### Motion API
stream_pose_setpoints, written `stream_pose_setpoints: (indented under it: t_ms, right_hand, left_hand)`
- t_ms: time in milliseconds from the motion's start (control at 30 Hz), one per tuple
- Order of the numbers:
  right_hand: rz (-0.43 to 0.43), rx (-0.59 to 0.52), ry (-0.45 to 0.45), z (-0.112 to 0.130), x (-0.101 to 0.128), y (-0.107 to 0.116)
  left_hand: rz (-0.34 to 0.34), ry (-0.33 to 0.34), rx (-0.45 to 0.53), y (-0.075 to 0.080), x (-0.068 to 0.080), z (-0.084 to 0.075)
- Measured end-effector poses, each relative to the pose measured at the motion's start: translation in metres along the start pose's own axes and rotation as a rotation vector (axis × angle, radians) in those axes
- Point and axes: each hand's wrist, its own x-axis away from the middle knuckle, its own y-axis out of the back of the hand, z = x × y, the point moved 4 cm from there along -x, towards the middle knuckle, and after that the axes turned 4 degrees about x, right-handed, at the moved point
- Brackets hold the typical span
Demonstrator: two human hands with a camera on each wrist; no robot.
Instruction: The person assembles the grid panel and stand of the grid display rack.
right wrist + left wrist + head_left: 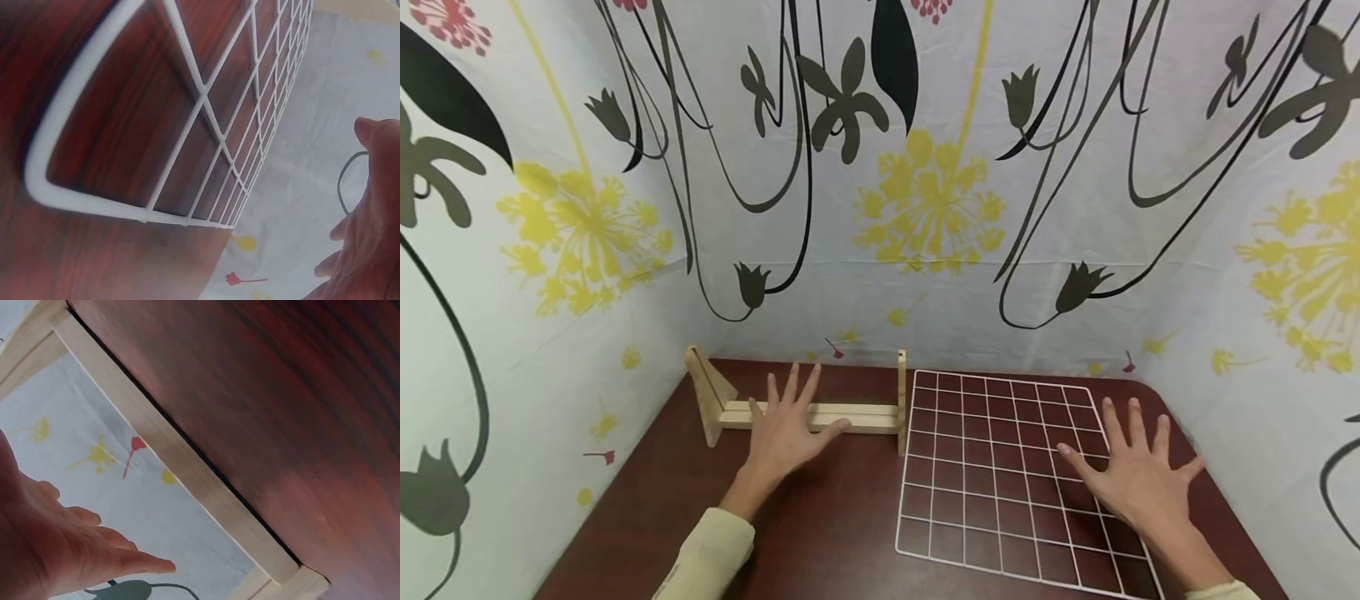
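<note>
A light wooden rack (808, 412) with two upright ends stands at the back left of the dark wooden table (820, 533). Over its front rail hovers my left hand (790, 425), fingers spread and straight, holding nothing. In the left wrist view the rack's rail (187, 469) runs diagonally past my left hand (75, 550). A white wire grid panel (1007, 467) lies flat on the table to the right. My right hand (1131, 471) is spread open over its right part. The right wrist view shows the grid's rounded corner (81, 150) close up, with my right hand (369, 212) at the edge.
Cloth walls (925, 192) printed with yellow, black and red flowers close in the table at the back and both sides. Bare table surface lies between the rack and the near edge.
</note>
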Motion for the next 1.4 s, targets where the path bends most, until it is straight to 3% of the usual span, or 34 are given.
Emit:
stream_pose_setpoints:
  t_ms: [300, 533, 733, 900, 1100, 1300, 1400]
  right_hand:
    - [-0.024, 0.004, 0.017, 0.000, 0.009, 0.001]
    - [-0.021, -0.001, 0.001, -0.001, 0.014, 0.003]
    - [-0.002, -0.023, 0.023, -0.002, 0.014, 0.005]
    - [0.068, -0.038, -0.005, -0.006, 0.012, 0.005]
    - [0.155, -0.038, -0.050, -0.013, 0.008, 0.003]
    - [0.296, -0.053, -0.056, -0.021, 0.005, -0.003]
    - [0.339, -0.050, -0.060, -0.025, 0.004, -0.005]
  left_hand:
    - [0.034, -0.008, 0.093, -0.002, 0.012, -0.020]
    - [0.038, -0.034, 0.236, -0.006, 0.024, -0.031]
    - [0.011, 0.012, 0.343, -0.007, 0.034, -0.041]
    - [0.007, 0.043, 0.390, -0.010, 0.037, -0.049]
    - [0.119, 0.047, 0.441, -0.016, 0.034, -0.061]
    - [0.291, 0.005, 0.402, -0.028, 0.034, -0.076]
    - [0.336, -0.005, 0.373, -0.034, 0.034, -0.083]
